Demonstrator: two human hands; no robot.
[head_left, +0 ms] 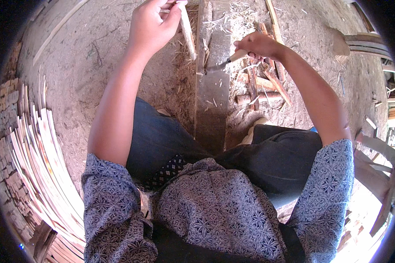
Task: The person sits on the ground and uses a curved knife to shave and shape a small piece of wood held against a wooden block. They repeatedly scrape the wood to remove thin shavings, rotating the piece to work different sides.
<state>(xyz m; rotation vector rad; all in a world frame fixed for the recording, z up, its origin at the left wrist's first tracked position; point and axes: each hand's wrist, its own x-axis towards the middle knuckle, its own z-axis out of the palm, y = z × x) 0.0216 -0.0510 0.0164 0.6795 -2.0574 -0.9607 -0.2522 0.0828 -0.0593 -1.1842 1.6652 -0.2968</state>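
Observation:
My left hand [156, 24] is raised at the top of the head view, its fingers closed on a pale wooden stick [188, 35] that points down toward me. My right hand [260, 45] grips the light wooden handle of a knife [238, 55]. The dark blade reaches left over a long worn plank [212, 94], which runs between my legs. Blade and stick are apart. A thin strip of wood [207, 33] and several shavings lie on the plank. The fingertips of my left hand are partly cut off by the frame's upper edge.
Right of the plank, split wood pieces [274, 83] lie among curled shavings [243, 19] on the dirt floor [162, 79]. Long pale strips [46, 149] are stacked at the left. A curved wooden piece [366, 45] sits at the far right.

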